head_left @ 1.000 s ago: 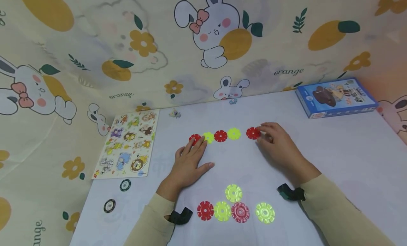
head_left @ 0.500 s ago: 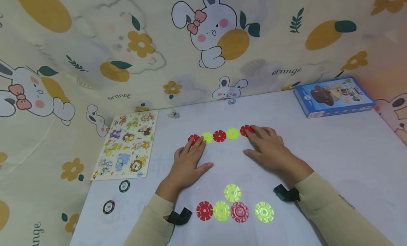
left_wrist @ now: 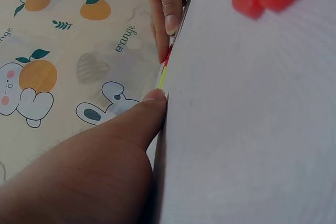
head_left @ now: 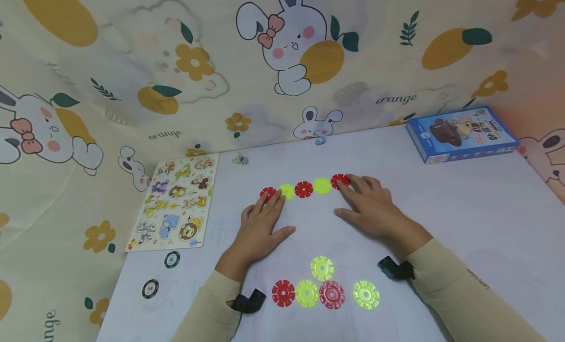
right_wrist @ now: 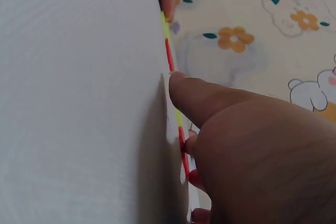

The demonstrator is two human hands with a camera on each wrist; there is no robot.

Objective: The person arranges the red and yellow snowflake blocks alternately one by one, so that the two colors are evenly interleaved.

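Gripping nothing, we lay our left hand (head_left: 259, 230), fingers straight, on a red notched plastic disc (head_left: 266, 191) ending the far red-and-yellow-green disc row (head_left: 303, 189) at left; our right hand (head_left: 372, 207) touches the right-end red disc (head_left: 337, 177); uneven sideways pushing could, we judge, buckle that row.

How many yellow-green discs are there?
5. Far row: second disc from left, partly under left fingers, and fourth disc. Near row: second disc and fourth disc. Fifth disc: just beyond that row.
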